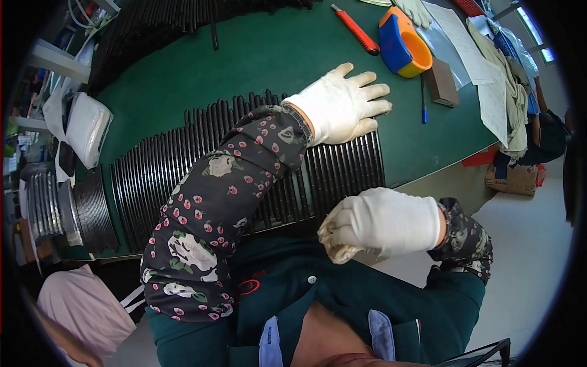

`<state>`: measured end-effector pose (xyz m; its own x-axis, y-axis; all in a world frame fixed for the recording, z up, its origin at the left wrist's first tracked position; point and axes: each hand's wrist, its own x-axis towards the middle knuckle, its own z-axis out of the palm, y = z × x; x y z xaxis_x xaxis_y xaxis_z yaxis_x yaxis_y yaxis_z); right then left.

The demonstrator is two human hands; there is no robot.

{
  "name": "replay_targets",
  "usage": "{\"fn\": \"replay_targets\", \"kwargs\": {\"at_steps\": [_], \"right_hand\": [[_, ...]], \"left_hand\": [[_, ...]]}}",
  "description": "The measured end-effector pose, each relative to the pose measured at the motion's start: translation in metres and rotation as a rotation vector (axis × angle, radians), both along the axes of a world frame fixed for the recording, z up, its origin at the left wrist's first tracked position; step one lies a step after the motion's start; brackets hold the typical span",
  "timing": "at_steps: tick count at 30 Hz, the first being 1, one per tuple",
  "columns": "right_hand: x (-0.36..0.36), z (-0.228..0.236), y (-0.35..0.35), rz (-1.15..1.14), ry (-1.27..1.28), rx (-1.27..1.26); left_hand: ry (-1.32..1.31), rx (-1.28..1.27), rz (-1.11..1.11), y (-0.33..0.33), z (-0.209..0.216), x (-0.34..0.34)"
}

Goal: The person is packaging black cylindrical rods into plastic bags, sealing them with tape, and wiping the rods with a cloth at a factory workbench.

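Note:
A long row of slim black rods [342, 174] lies side by side on the green tabletop, the rods pointing toward me. My left hand [339, 107], in a white glove, rests open with fingers spread over the far ends of the rods at the row's right side. Its flowered sleeve crosses the row and hides many rods. My right hand [385, 223], also gloved in white, is closed near the table's front edge, by the near rod ends. Crumpled, soiled beige fabric shows at its fingers; whether this is a cloth or the glove's own fingertips I cannot tell.
A red utility knife [356, 29], a blue and orange tape dispenser [405, 46], a brown block [441, 82] and a blue-capped pen [424, 101] lie at the far right, near papers [471, 43]. More black rods [165, 18] are piled at the back left. A cardboard box [513, 179] stands beyond the table.

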<state>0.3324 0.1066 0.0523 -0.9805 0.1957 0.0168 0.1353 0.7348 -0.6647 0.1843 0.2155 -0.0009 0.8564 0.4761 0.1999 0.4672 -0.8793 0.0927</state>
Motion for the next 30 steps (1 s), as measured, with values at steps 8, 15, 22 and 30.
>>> {"fn": "replay_targets", "kwargs": {"at_steps": [8, 15, 22, 30], "right_hand": [[0.006, 0.009, 0.012, -0.197, -0.073, -0.071], [0.034, 0.033, 0.029, -0.623, 0.25, 0.046], [-0.026, -0.004, 0.047, -0.521, 0.335, 0.385], [-0.048, -0.004, 0.01, 0.064, 0.193, 0.074]], "left_hand": [[0.039, 0.001, 0.015, 0.001, -0.002, -0.001], [-0.129, 0.103, 0.026, 0.005, 0.028, -0.052], [0.152, 0.042, 0.048, -0.003, -0.002, -0.064], [0.063, -0.017, 0.064, -0.006, -0.004, -0.063]]}}
